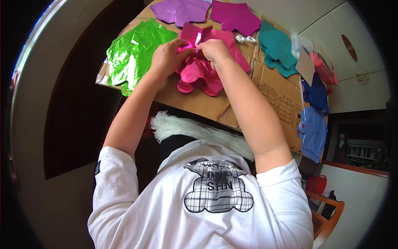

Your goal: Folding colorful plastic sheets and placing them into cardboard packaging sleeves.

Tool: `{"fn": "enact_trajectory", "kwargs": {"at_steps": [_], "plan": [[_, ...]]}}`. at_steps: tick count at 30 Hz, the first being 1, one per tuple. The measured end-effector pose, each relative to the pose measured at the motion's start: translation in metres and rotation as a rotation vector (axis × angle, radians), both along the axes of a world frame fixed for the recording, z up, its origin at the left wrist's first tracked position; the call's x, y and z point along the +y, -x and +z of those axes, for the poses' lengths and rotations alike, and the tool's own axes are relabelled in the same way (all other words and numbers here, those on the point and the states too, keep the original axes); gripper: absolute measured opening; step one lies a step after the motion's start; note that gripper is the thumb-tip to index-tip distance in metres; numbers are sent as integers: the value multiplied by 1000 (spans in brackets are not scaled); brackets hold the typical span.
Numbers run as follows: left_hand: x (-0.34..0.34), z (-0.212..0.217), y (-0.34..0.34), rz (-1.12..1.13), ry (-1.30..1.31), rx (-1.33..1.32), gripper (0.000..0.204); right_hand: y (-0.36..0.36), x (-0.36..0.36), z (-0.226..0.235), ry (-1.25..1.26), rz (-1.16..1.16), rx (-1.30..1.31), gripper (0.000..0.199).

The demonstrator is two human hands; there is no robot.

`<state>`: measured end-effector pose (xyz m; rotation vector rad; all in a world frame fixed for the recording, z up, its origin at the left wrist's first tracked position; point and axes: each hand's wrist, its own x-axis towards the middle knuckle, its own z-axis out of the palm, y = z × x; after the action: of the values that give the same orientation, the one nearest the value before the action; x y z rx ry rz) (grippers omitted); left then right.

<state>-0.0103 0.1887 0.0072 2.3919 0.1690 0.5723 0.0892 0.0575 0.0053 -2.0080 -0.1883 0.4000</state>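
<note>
A stack of glossy pink foil pieces (199, 79) with scalloped edges, which look like flat foil balloons, lies at the table's near edge. Over it, my left hand (169, 54) is closed, thumb and fingers pinching a bunched, shiny pink foil balloon (190, 33). Close beside it, my right hand (214, 51) pinches the same foil, its fingertips almost meeting those of the left. Part of the foil stands up beyond my fingers. The exact spot gripped is hidden by the fingers.
Cardboard (199, 101) covers the table. Around the pink stack lie green foil (137, 50), purple foil (180, 10), magenta foil (235, 17), teal foil (277, 45) and blue foil (314, 130). Two small white rolls (245, 39) sit nearby. White strands (190, 126) hang across my lap.
</note>
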Motion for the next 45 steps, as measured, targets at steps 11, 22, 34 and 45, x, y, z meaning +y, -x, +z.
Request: {"fn": "enact_trajectory", "kwargs": {"at_steps": [11, 22, 34, 45], "plan": [[-13, 13, 5, -238, -550, -161, 46, -11, -66, -25, -691, -111, 238, 14], [-25, -1, 2, -330, -396, 33, 54, 2, -227, 114, -590, -287, -277, 27], [-102, 71, 33, -473, 417, 138, 48, 106, -215, 144, 75, 10, -592, 21], [-127, 43, 52, -351, 1019, 262, 18, 149, -175, 60, -68, 168, -444, 27]]}}
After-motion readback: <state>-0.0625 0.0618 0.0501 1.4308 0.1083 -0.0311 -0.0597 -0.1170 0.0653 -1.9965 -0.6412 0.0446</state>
